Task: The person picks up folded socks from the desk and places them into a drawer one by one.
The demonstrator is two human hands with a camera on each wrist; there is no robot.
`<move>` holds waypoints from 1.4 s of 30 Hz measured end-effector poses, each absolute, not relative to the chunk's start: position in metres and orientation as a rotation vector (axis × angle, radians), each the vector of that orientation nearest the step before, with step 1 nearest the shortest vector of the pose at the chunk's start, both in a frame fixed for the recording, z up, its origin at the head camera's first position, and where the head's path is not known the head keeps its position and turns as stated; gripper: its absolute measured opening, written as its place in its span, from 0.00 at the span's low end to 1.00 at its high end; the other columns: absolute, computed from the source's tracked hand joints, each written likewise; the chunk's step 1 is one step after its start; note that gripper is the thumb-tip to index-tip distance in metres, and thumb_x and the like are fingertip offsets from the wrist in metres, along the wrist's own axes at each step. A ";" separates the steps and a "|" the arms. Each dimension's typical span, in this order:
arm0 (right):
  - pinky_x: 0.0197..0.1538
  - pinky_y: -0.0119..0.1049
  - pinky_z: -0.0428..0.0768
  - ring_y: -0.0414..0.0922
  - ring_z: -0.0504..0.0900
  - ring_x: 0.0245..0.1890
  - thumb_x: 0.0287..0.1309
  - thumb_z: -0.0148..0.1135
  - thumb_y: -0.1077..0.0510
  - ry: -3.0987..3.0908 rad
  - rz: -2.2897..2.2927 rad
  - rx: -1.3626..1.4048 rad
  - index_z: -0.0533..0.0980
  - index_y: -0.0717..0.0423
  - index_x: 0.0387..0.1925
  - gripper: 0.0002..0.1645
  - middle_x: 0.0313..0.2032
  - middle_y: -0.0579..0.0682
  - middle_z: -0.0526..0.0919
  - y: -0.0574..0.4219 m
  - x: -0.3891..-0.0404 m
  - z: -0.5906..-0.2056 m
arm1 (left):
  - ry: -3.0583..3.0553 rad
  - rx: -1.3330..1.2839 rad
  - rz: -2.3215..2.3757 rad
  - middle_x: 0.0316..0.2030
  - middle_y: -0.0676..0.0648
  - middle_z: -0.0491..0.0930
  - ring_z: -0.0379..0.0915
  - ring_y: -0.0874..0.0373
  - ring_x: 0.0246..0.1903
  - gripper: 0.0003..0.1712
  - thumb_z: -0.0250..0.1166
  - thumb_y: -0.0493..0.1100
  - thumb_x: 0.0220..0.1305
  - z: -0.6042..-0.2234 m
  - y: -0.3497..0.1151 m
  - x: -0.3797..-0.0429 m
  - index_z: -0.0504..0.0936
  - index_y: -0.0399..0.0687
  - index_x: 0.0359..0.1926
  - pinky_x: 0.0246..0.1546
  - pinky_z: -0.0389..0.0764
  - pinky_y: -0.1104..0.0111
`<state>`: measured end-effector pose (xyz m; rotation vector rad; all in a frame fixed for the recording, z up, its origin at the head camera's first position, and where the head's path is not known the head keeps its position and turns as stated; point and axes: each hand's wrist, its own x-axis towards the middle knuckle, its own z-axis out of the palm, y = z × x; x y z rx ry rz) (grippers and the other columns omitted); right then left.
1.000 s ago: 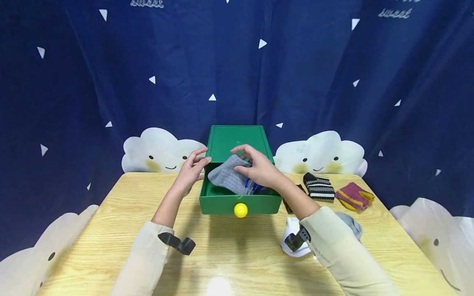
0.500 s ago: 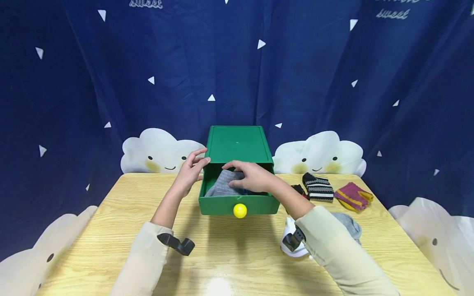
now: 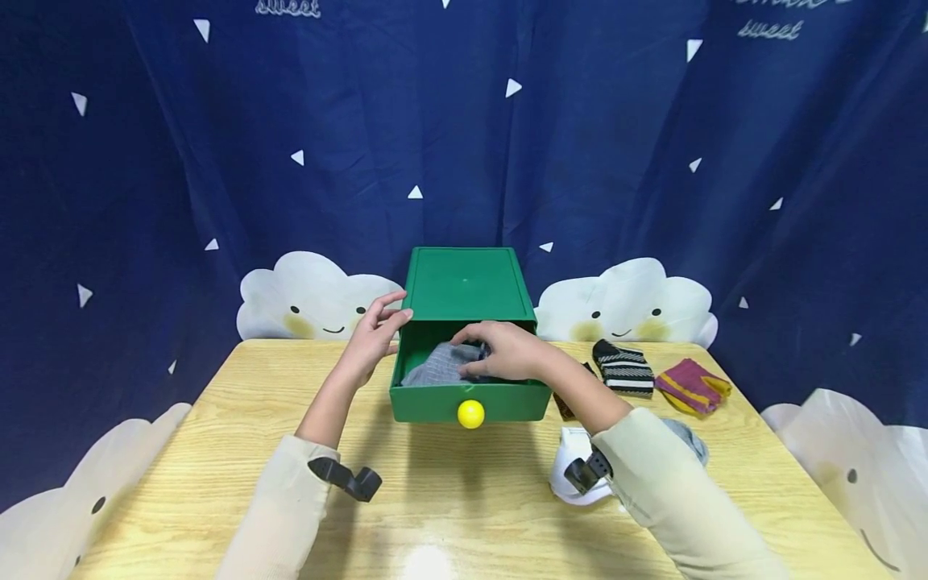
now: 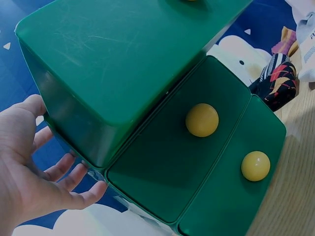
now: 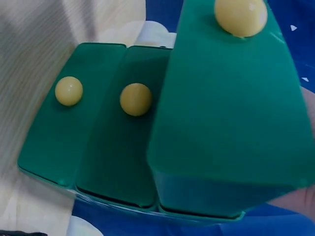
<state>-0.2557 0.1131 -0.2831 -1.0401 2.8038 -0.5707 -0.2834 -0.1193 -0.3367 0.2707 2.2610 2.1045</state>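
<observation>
Mid-frame, the right hand (image 3: 510,352) curves over a grey sock (image 3: 437,367) in the green drawer (image 3: 428,404) — cannot tell if gripping. Left hand (image 3: 368,342) spreads loosely, empty — beside drawer's left edge.

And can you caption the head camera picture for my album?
Right hand at a gray sock inside the open green drawer, left hand beside it.

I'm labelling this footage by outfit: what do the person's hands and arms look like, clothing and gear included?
The left hand and right hand are ungloved. The long, plain, cream-coloured fabric sleeves end short of the hands. Near each sleeve's end sits a black strap with a small, rounded black device on it. No cables show.
</observation>
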 end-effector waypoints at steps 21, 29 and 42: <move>0.52 0.39 0.76 0.46 0.76 0.48 0.49 0.69 0.63 2.727 -0.503 -1.229 0.83 0.52 0.41 0.14 0.45 0.48 0.80 0.133 -0.244 -0.273 | 2.251 0.272 2.106 0.62 0.37 0.58 0.58 0.44 0.64 0.29 0.52 0.51 0.68 -0.335 -0.118 -0.283 0.59 0.57 0.68 0.61 0.63 0.44; 0.56 0.40 0.74 0.49 0.74 0.52 0.49 0.69 0.61 2.776 -0.349 -1.209 0.83 0.51 0.39 0.12 0.48 0.52 0.78 0.124 -0.250 -0.277 | 2.246 0.269 2.114 0.62 0.38 0.59 0.58 0.45 0.64 0.29 0.52 0.51 0.68 -0.335 -0.119 -0.284 0.59 0.58 0.68 0.61 0.64 0.44; 0.56 0.41 0.74 0.50 0.76 0.52 0.54 0.65 0.56 2.860 -0.187 -1.288 0.82 0.53 0.41 0.12 0.47 0.53 0.80 0.115 -0.261 -0.286 | 2.263 0.264 2.093 0.62 0.37 0.59 0.58 0.44 0.64 0.29 0.52 0.51 0.68 -0.334 -0.118 -0.283 0.59 0.58 0.68 0.60 0.64 0.44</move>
